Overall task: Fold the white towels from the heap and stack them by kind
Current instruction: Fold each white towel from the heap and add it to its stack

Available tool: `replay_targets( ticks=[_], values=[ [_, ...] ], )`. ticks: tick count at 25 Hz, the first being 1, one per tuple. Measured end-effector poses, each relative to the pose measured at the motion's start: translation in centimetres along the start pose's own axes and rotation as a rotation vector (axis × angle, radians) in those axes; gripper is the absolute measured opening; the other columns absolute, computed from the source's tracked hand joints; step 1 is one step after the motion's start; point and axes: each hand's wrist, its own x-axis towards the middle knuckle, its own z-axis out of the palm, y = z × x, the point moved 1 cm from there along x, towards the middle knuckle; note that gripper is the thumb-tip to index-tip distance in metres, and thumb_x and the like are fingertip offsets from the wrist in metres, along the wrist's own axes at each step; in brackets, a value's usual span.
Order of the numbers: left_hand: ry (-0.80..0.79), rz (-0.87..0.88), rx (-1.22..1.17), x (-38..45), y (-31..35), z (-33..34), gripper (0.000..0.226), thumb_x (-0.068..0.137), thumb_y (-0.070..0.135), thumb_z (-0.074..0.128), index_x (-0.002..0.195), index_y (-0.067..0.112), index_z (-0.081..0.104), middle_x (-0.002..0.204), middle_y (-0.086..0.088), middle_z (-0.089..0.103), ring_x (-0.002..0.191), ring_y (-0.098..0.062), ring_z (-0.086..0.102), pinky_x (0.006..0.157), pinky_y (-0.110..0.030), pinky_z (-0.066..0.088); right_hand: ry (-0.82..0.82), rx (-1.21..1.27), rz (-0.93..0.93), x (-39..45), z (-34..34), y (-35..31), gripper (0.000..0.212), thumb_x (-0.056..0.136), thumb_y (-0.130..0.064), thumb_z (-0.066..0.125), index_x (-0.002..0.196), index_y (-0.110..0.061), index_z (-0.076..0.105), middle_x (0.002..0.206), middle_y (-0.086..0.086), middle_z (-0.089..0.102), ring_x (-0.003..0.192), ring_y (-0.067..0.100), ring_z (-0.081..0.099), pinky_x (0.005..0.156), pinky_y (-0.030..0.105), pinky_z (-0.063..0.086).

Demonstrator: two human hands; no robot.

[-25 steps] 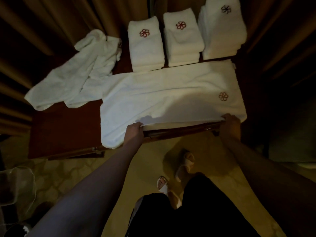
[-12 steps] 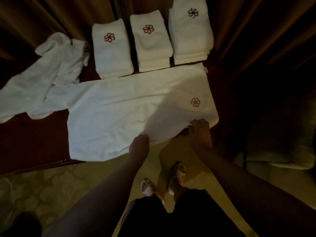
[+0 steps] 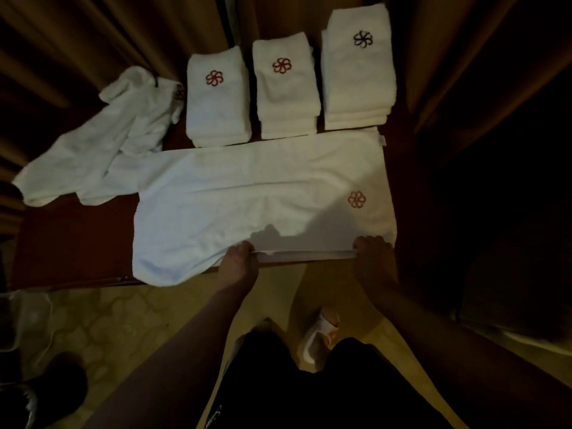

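Fingers of the left hand (image 3: 237, 258) curl over the near edge of the long towel (image 3: 247, 196), pinching it at about its middle, and the right hand (image 3: 373, 250) grips the same edge near the right corner, so the hem runs taut between them. That towel lies spread across the dark wooden table (image 3: 71, 243), its near-left end drooping over the table's front edge, a red flower mark (image 3: 356, 199) showing near the right hand. Behind it stand three folded stacks: the left stack (image 3: 216, 97) and middle stack (image 3: 286, 88) with red marks, the taller right stack (image 3: 359, 69) with a dark mark. Left of them lies the loose heap (image 3: 102, 144), touching the long towel's far-left corner. Brown curtains (image 3: 93, 41) hang behind the table.
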Motion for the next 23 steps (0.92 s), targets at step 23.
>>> replay_targets(
  ticks=[23],
  values=[
    [-0.272, 0.156, 0.083, 19.4, 2.8, -3.6, 0.028, 0.099, 0.024, 0.043, 0.098, 0.006, 0.065, 0.099, -0.013, 0.064, 0.089, -0.032, 0.063, 0.074, -0.038, 0.052, -0.194, -0.453, 0.135, 17.1, -4.4, -0.2, 0.025, 0.092, -0.011, 0.045, 0.114, -0.016, 0.056, 0.118, 0.007, 0.057, 0.116, 0.027, 0.050, 0.103, 0.044, 0.034]
  ],
)
